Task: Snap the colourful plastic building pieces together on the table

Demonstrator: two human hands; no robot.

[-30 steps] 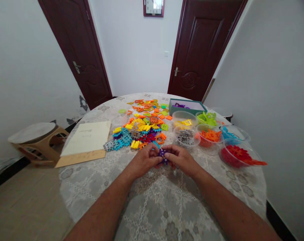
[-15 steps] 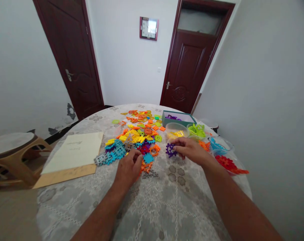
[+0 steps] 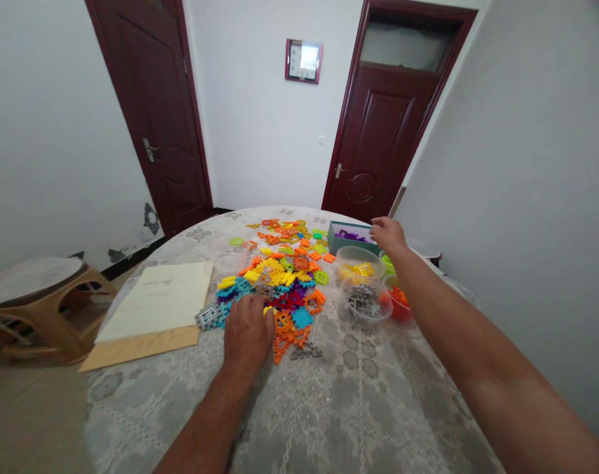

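My left hand point(image 3: 247, 332) rests palm down on the near left part of a pile of plastic building pieces. Its thumb stands apart from the fingers beside a small yellow piece point(image 3: 268, 311); the fingertips are partly hidden. Blue-green pieces point(image 3: 235, 289) and a grey window-shaped piece point(image 3: 208, 316) lie around it. Over the right end of a dark green box point(image 3: 346, 246) is my right hand point(image 3: 389, 235), its fingers stretched out and no piece visible in them. Purple pieces point(image 3: 351, 236) lie inside that box.
Clear tubs with yellow pieces point(image 3: 359, 268), grey pieces point(image 3: 363, 301) and orange pieces point(image 3: 398, 296) stand at right. My right forearm covers part of other tubs. A pale sheet point(image 3: 156, 296) on cardboard lies left; a stool point(image 3: 47, 303) stands beyond the table edge.
My right hand has moved forward and right to the box, and the purple gear-like piece no longer shows in it. My left hand has turned further palm down over the pile.
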